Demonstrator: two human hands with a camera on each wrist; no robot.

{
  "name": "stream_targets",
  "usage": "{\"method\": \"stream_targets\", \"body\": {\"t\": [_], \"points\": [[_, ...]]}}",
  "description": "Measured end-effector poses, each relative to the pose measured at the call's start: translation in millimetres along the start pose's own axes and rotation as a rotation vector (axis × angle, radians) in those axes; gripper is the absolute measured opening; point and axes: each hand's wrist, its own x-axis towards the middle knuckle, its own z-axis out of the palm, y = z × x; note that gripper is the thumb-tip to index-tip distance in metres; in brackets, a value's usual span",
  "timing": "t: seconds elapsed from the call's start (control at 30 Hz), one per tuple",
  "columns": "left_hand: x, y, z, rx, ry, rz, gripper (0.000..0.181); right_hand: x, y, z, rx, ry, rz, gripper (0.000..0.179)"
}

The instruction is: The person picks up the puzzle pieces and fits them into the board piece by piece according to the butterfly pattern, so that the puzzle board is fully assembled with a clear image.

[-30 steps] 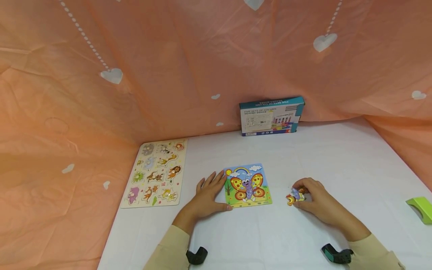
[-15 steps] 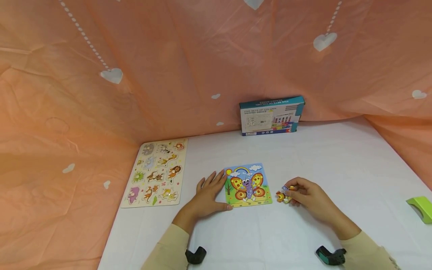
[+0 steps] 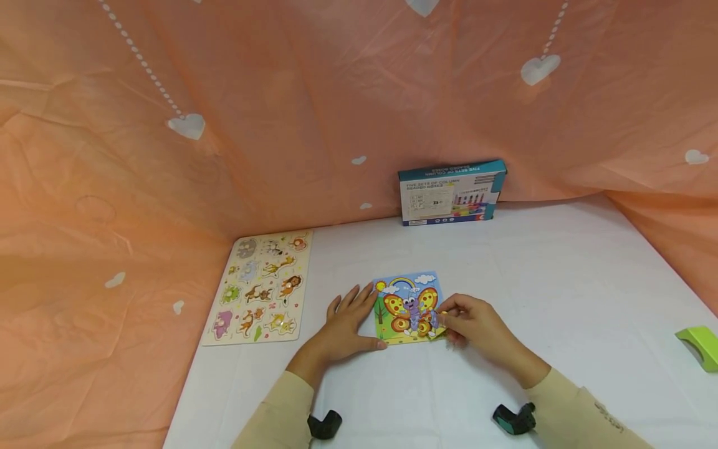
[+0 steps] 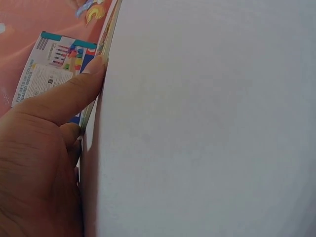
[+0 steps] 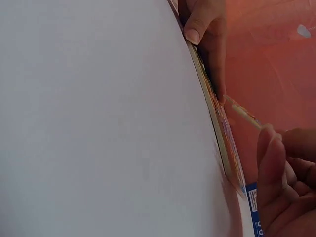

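Observation:
A square butterfly picture puzzle [image 3: 404,282] lies flat on the white table. My left hand [image 3: 349,327] rests at its left edge, fingers spread and fairly straight, with the thumb at the near left corner. From the right, my right hand [image 3: 473,321] pinches a small colourful puzzle piece [image 3: 427,324] between thumb and fingers, low over the lower right of the picture. In the right wrist view the thin wooden puzzle piece [image 5: 243,112] tilts beside the board edge [image 5: 217,128]. Part of the piece is hidden by my fingertips.
An animal peg puzzle board [image 3: 255,290] lies on the table to the left. A bead toy box [image 3: 451,194] stands at the back against the orange curtain [image 3: 314,125]. At the far right sits a green arch block [image 3: 700,348].
My right hand has carried the puzzle piece leftward, from the table at right to over the butterfly puzzle. My left hand has stayed at the puzzle's left edge.

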Motion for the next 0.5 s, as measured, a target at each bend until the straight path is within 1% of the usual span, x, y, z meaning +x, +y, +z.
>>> {"method": "stream_targets", "body": {"t": [0.07, 0.23, 0.3, 0.5], "points": [[0.4, -0.5, 0.0, 0.002, 0.000, 0.004, 0.113, 3.8, -1.5, 4.6, -0.015, 0.017, 0.004, 0.015], [0.5, -0.3, -0.4, 0.000, -0.002, 0.009, 0.114, 11.9, -4.5, 15.4, 0.017, 0.048, 0.044, 0.014], [0.5, -0.2, -0.4, 0.000, -0.001, 0.008, 0.113, 14.1, -4.8, 19.7, 0.021, 0.051, 0.059, 0.014], [1.1, 0.0, 0.4, 0.011, 0.018, 0.021, 0.112, 17.7, -6.1, 32.6, 0.009, 0.053, 0.064, 0.013]]}}
